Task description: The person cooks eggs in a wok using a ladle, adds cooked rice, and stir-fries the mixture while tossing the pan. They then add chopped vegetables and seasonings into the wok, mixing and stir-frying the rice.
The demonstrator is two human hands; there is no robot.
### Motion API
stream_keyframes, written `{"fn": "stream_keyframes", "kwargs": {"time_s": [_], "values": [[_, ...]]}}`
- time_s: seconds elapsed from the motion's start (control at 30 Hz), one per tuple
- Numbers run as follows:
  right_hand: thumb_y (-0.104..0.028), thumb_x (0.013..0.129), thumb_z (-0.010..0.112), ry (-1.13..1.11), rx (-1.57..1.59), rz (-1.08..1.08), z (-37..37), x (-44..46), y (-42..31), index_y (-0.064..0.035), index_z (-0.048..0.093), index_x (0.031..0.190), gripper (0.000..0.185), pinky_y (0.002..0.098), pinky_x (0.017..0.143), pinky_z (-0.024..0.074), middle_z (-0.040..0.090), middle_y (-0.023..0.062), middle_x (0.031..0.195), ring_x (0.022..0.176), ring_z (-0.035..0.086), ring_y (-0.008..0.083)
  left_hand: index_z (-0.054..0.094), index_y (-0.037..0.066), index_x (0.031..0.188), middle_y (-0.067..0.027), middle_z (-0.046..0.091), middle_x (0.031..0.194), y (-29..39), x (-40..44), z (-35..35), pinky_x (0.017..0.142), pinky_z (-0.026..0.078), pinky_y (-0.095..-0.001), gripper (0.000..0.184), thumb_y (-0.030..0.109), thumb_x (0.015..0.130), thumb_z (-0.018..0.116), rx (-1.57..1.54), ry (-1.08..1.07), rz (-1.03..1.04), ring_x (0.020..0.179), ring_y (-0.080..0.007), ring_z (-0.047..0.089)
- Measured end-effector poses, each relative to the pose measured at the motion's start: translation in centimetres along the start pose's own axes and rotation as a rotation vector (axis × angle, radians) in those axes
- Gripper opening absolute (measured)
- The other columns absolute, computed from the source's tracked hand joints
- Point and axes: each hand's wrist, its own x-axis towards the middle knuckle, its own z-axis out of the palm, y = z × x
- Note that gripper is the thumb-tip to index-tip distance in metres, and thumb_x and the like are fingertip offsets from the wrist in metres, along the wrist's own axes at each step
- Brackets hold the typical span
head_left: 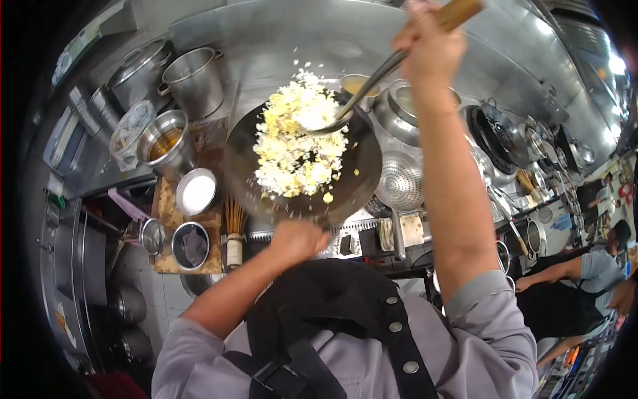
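Egg rice [299,159], white grains mixed w/ yellow bits, is in the wok [359,179], massed centre & toward the far side; some grains are in the air just past the far edge, motion-blurred. Ladle [331,126] has its bowl at the R side of the rice, over the wok, shaft slanting up & right. R hand [432,50] is wrapped tight round the ladle's wooden handle, fingers closed. L hand [297,243] is curled shut on the wok's near edge; it's blurred, so exact finger placement can't be told.

Just R of the wok: perforated skimmer [401,179], its handle pointing toward the person. Beyond the wok, slightly R, a small pot [369,101] w/ yellowish contents. L of the wok: steel pot [181,163] w/ orange-brown liquid, then nearer the person a bowl [213,198] w/ white contents & a steel bowl [175,249] w/ something dark grey. Bamboo brush [234,249] is upright-ish between that bowl & L hand. Far L, a tall stockpot [199,90]. Far R, nested dark woks [482,143]; co-worker [565,299] in dark apron, well apart.
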Motion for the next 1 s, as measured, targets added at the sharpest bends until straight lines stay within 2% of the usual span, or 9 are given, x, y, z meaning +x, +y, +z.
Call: {"fn": "stream_keyframes", "kwargs": {"time_s": [0.13,0.23,0.3,0.47,0.6,0.77,0.87,0.97,1.0], "values": [[-0.015,0.097,0.073,-0.024,0.166,-0.059,1.4,3.3,-5.8,-0.0071,0.057,0.099,0.018,0.0251,0.042,0.0407,0.050,-0.0023,0.060,0.044,0.046,0.0087,0.070,0.008,0.074,-0.0124,0.069,0.075,-5.1,6.6,1.3,0.071,0.053,-0.0474,0.044,0.044,0.097,0.060,0.015,0.118,-0.120,0.078,-0.0323,0.068],[-0.015,0.096,0.074,-0.036,0.220,-0.164,1.8,4.3,-6.8,-0.0066,0.057,0.101,0.020,0.0258,0.041,0.0404,0.050,-0.0017,0.060,0.044,0.046,0.0095,0.069,0.008,0.076,-0.0097,0.066,0.078,-6.8,8.1,2.6,0.079,0.050,-0.0472,0.037,0.038,0.096,0.064,0.015,0.409,-0.098,0.081,-0.0326,0.064],[-0.015,0.094,0.072,-0.138,0.160,-0.222,1.1,3.1,-5.0,-0.0066,0.057,0.077,0.025,0.0308,0.046,0.0435,0.054,0.0027,0.061,0.046,0.052,0.0144,0.068,0.008,0.081,-0.0089,0.064,0.080,-7.3,8.0,4.2,0.082,0.047,-0.0471,0.028,0.033,0.094,0.068,0.033,0.610,-0.014,0.082,-0.0336,0.062],[-0.007,0.093,0.076,-0.014,-0.159,0.295,-0.3,-7.6,10.7,-0.0042,0.058,0.094,0.018,0.0295,0.047,0.0453,0.054,0.0026,0.062,0.047,0.052,0.0131,0.067,0.008,0.086,-0.0105,0.065,0.082,-7.9,7.9,3.1,0.083,0.047,-0.0477,0.025,0.032,0.094,0.069,-0.036,0.453,-0.031,0.083,-0.0343,0.063],[-0.007,0.090,0.079,-0.059,0.041,0.288,0.1,-4.9,9.7,-0.0007,0.062,0.091,0.018,0.0257,0.045,0.0416,0.059,0.0015,0.066,0.047,0.053,0.0099,0.066,0.008,0.085,-0.0113,0.066,0.083,-8.4,8.0,3.6,0.082,0.047,-0.0479,0.026,0.032,0.094,0.069,-0.075,0.444,-0.024,0.085,-0.0344,0.063],[-0.009,0.088,0.081,-0.271,0.278,0.046,3.2,-6.0,6.1,-0.0024,0.067,0.095,0.017,0.0250,0.048,0.0423,0.063,0.0010,0.070,0.052,0.053,0.0074,0.064,0.009,0.081,-0.0092,0.063,0.080,-8.4,8.1,3.9,0.081,0.047,-0.0470,0.026,0.031,0.093,0.070,-0.041,0.466,-0.011,0.084,-0.0321,0.063],[-0.007,0.095,0.075,-0.411,-0.073,0.155,2.9,-9.7,14.9,-0.0007,0.063,0.098,0.014,0.0270,0.048,0.0408,0.056,0.0014,0.064,0.051,0.051,0.0092,0.063,0.009,0.080,-0.0089,0.063,0.082,-8.5,8.3,4.2,0.081,0.047,-0.0466,0.026,0.030,0.092,0.071,-0.050,0.470,-0.009,0.085,-0.0313,0.063],[-0.007,0.093,0.076,-0.346,-0.247,0.300,5.1,-6.5,11.0,-0.0008,0.065,0.094,0.013,0.0260,0.047,0.0406,0.058,0.0007,0.065,0.051,0.052,0.0086,0.060,0.008,0.079,-0.0100,0.061,0.081,-8.3,8.1,3.9,0.078,0.045,-0.0475,0.025,0.026,0.092,0.072,-0.116,0.513,0.017,0.081,-0.0349,0.060],[-0.009,0.092,0.079,-0.333,-0.136,0.206,5.4,-5.2,11.4,-0.0013,0.065,0.091,0.015,0.0254,0.047,0.0409,0.060,0.0008,0.065,0.050,0.053,0.0088,0.060,0.008,0.079,-0.0100,0.061,0.081,-8.3,8.1,3.7,0.078,0.045,-0.0475,0.025,0.026,0.092,0.072,-0.113,0.512,0.011,0.081,-0.0349,0.060]]}}
